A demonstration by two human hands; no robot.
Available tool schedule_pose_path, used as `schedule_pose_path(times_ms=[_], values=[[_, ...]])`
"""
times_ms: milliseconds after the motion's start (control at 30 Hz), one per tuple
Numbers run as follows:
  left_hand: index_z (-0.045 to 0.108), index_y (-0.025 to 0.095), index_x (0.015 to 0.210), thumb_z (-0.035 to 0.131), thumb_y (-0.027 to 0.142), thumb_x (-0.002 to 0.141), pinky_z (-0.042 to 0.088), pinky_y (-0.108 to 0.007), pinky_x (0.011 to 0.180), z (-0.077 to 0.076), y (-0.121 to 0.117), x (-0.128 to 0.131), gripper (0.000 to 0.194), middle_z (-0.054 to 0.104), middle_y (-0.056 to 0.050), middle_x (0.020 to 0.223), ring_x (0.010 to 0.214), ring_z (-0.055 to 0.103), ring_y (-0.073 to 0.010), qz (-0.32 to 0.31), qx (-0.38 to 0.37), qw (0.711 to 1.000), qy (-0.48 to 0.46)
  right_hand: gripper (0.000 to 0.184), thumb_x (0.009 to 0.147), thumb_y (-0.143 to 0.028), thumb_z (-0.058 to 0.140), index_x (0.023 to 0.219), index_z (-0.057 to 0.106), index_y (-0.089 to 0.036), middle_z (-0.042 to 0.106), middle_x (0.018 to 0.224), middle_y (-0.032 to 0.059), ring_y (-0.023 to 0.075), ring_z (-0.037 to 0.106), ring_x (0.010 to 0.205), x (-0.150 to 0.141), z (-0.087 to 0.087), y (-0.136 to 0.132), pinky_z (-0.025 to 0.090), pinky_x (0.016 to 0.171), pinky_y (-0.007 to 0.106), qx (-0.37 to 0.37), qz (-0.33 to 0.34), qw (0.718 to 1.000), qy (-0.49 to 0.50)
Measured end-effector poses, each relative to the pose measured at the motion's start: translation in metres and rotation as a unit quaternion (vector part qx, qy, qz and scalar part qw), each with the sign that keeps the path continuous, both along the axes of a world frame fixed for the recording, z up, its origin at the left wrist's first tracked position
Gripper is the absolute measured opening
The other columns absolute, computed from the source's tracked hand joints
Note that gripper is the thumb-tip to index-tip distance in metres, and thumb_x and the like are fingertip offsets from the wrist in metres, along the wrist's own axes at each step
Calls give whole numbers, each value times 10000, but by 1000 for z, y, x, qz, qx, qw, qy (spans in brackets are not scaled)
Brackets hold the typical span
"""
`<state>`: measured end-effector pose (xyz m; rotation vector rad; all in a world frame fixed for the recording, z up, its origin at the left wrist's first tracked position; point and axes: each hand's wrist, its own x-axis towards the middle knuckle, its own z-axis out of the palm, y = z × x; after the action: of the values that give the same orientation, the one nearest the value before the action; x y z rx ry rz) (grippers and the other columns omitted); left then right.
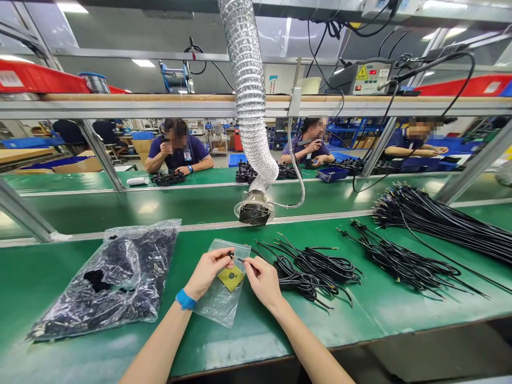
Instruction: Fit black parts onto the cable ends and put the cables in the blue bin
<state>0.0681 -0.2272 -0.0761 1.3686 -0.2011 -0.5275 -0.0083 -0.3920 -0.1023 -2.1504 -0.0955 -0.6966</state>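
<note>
My left hand [208, 272], with a blue band at the wrist, pinches a small black part [231, 255] between thumb and fingertips. Close beside it, my right hand [262, 278] is closed on the end of a thin black cable [239, 259]. The cable end points at the black part; whether they are joined is too small to tell. Below both hands lies a clear plastic bag [218, 309], with a yellow square piece [231, 279] showing there. Coiled black cables [316, 272] rest just right of my right hand.
A large clear bag of black parts [132, 272] lies at left. More black cables [412, 261] and a thick cable bundle [452, 224] spread rightward. A silver duct [250, 90] with a fan [254, 214] hangs ahead. Several people sit across the green bench [192, 352].
</note>
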Motion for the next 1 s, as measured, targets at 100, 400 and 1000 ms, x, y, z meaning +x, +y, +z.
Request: schedule_pose_path(times_ms=[100,400,1000], values=[[670,50,1120,808,429,601,502,-296,791,1,1,0,658,661,-113,938,738,601,-140,-11,0,1000,6,313,937,-313,459,907,725,-151,509,652,18,80,453,559,0,0,0,323,544,221,5,-1,1000,1],[666,44,1133,827,430,598,492,-271,737,-3,4,1,679,649,-81,829,726,584,-133,-23,-16,999,20,241,937,-254,506,955,728,-159,560,732,17,72,465,587,-1,1,1,351,568,214,-21,-28,998,-45],[645,23,1146,756,436,680,487,-265,705,1,3,-2,633,620,-56,747,692,563,-127,-38,37,998,-36,170,941,-115,519,996,680,-113,551,782,36,103,478,729,-1,5,0,357,643,250,-177,-62,966,-175]])
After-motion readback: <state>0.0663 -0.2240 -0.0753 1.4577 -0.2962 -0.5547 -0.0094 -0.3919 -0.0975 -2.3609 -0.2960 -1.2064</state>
